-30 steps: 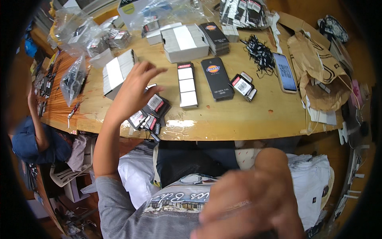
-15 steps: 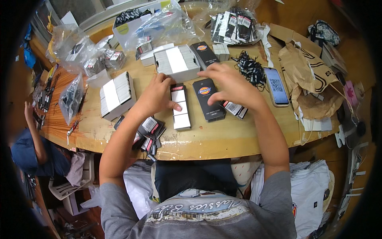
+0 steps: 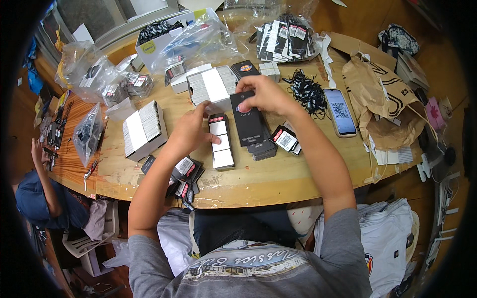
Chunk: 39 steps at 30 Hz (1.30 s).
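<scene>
My right hand (image 3: 271,95) pinches the upper end of a black hang tag (image 3: 247,121), raised and tilted over a stack of like black tags (image 3: 265,149). On the left, my left hand (image 3: 190,130) has its thumb and fingers apart. Its thumb touches the left side of a narrow stack of tags with white stickers (image 3: 222,158). To the right of the black stack lie a few tags with red-and-white labels (image 3: 284,139). Behind both hands, a box packed with tags (image 3: 211,85) stands beside another pile of black tags (image 3: 245,68).
A second packed box (image 3: 144,130) stands left of my left hand, with loose corded tags (image 3: 186,171) near the table edge. Black cords (image 3: 305,89), a phone (image 3: 340,112) and a paper bag (image 3: 385,99) are at right. Another person's arm (image 3: 44,174) shows at far left.
My right hand has moved slightly left and closed on a black tag, lifting it off the stack. My left hand stays by the stickered stack. The whole view has shifted slightly.
</scene>
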### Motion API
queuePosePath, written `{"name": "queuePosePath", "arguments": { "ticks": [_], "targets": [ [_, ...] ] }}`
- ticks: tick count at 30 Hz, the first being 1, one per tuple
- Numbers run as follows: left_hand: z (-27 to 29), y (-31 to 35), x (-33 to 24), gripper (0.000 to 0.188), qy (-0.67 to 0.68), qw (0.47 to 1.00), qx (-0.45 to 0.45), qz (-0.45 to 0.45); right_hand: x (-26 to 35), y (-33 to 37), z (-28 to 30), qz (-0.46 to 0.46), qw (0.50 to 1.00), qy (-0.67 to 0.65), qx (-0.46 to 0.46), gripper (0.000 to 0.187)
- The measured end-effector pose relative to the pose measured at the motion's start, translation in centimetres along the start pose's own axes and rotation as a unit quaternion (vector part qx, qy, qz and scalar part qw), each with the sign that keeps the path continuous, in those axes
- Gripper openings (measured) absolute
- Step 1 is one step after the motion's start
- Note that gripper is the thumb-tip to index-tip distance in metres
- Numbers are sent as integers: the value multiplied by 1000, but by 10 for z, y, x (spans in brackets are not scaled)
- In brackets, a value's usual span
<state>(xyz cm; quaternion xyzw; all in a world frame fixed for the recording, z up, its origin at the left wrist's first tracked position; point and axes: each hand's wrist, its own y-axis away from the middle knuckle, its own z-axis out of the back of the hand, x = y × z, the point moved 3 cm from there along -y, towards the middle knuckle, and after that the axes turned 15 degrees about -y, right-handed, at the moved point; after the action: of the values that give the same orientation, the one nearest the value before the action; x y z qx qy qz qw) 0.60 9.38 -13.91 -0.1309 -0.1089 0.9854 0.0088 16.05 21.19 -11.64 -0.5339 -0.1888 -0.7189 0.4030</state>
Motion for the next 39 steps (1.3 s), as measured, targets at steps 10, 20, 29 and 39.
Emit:
{"name": "queuePosePath", "arguments": {
  "ticks": [10,20,29,39],
  "targets": [
    [6,0,-4,58,39,998,-46,26,29,15,12,-30,968,-245,-47,18],
    [17,2,-14,51,17,994,-107,17,39,31,6,-17,974,-214,-64,16],
    [28,3,-25,29,427,894,-51,125,42,38,-2,12,975,-205,-82,15],
    [22,6,-51,13,535,832,-69,129,28,74,23,14,1000,-11,-11,33]
  ]
}}
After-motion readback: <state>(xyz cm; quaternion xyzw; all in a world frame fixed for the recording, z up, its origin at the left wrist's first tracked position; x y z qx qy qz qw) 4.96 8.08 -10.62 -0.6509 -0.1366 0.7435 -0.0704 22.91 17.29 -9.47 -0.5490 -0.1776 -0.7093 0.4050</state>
